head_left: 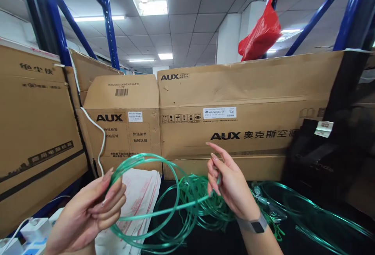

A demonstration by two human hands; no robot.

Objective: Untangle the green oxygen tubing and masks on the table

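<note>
In the head view, my left hand grips several loops of clear green plastic tubing, held up as a loose coil. A length of this tubing runs across to my right hand, whose lower fingers curl round it while the index finger points up. A wristband with a dark face is on my right wrist. Behind the held loops lies a tangled pile of green tubing on the black table. The exact end of the held tube is hidden by my right fingers.
White sheets with red print lie behind my left hand. More green tubing and a clear plastic bag lie to the right. Cardboard boxes wall the back. Power plugs sit lower left; a red bag hangs above.
</note>
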